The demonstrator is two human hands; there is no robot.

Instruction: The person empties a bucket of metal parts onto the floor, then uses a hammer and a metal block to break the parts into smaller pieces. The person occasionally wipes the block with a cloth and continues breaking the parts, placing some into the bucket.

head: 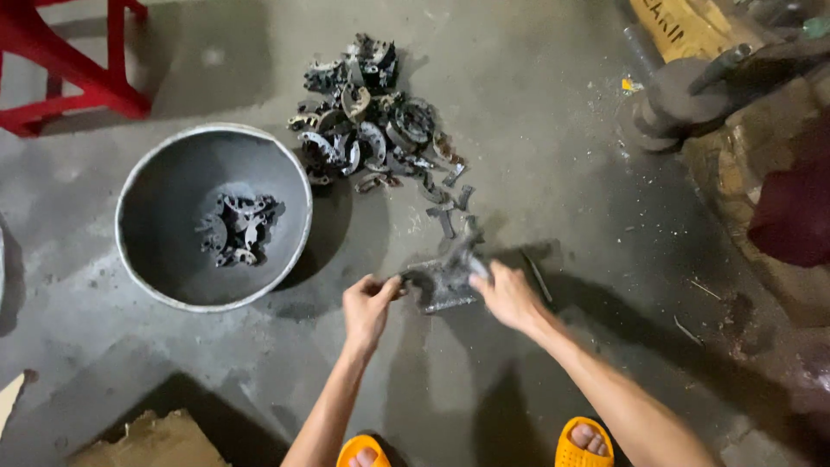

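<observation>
Item in hand: one dark metal part point(445, 281), flat and irregular, held low over the concrete floor point(536, 130) between both hands. Left hand point(367, 307) pinches its left edge with thumb and fingers; right hand point(510, 298) closes over its right side. Nearby: heap of similar scrap parts point(372, 121) just beyond; round metal basin point(147, 186) to the left, a few parts point(238, 229) inside. Step judged: sorting or separating this piece; next move calls for a firm two-handed hold.
</observation>
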